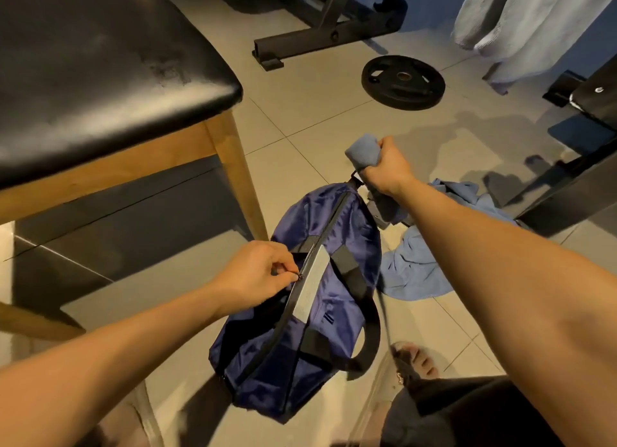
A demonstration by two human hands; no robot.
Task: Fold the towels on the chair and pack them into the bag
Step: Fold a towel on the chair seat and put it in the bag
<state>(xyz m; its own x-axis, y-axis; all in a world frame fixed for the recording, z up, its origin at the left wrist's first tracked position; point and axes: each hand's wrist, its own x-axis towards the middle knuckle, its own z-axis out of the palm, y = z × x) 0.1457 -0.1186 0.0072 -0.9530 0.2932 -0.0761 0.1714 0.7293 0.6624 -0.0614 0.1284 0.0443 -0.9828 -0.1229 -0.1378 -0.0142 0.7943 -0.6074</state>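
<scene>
Head view, near to far. Left hand (257, 273) pinches the zip pull (299, 275) midway along the bag (300, 296), fingers closed on it; the navy bag lies on the tiled floor (300, 113) with its zip apparently shut beyond the pull, and whether the near stretch is open cannot be told. Right hand (384, 166), fist closed, grips a rolled blue towel (362, 151) together with, it seems, the bag's far end strap. Another blue towel (417, 269) lies crumpled and unfolded on the floor just right of the bag. Chair (100, 79) seat at left carries no towels. Judged stage: one towel folded and in hand but not yet packed; the zip needs working, and at least one towel is left to fold.
</scene>
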